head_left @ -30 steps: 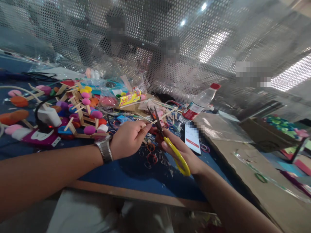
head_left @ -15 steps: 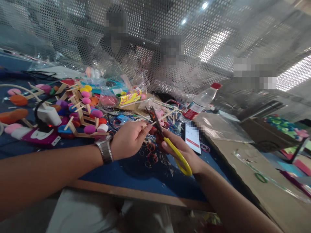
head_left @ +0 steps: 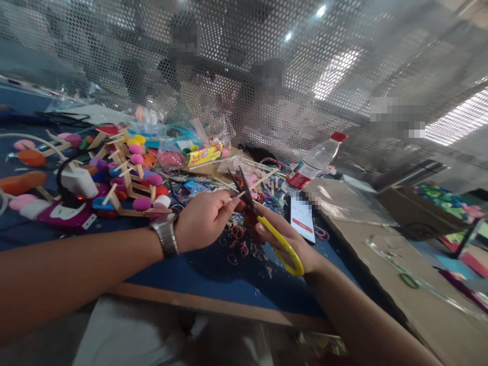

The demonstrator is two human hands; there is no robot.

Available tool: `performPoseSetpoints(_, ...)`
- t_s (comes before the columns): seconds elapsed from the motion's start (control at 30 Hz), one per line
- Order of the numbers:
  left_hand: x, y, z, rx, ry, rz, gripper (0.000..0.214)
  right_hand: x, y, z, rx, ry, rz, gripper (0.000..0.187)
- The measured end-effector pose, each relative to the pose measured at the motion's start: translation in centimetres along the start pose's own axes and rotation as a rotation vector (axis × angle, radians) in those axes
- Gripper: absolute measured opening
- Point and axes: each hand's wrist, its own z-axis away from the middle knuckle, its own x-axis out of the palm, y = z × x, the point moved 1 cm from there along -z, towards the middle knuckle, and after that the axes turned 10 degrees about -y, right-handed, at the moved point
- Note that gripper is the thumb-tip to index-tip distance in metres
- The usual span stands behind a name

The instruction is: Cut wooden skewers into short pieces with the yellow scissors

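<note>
My left hand (head_left: 202,217), with a metal watch (head_left: 166,234) on its wrist, is closed in a pinch on a thin wooden stick (head_left: 239,195). The stick's tip reaches between the blades of the scissors (head_left: 282,243). These have yellow handles and dark blades pointing away from me, slightly apart. My right hand (head_left: 284,231) is closed around the handles. Both hands are over the blue table, close together. Below them lie loose rubber bands (head_left: 238,249) and small scraps.
On the left are several joined wooden sticks with coloured pads (head_left: 131,173) and a purple power strip (head_left: 66,213). To the right stand a red-capped bottle (head_left: 314,162) and a phone (head_left: 302,217). A perforated metal screen (head_left: 232,56) rises behind, with blurred people beyond.
Almost nothing differs. The scissors and both hands keep nearly the same place, and the view has shifted very slightly.
</note>
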Motion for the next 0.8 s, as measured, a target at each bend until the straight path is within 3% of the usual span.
performPoseSetpoints(0.8,-0.22,0.33,-0.27,0.017,0.001,0.052,0.038,0.72,0.03,0.13,0.034,0.082,-0.003,0.053)
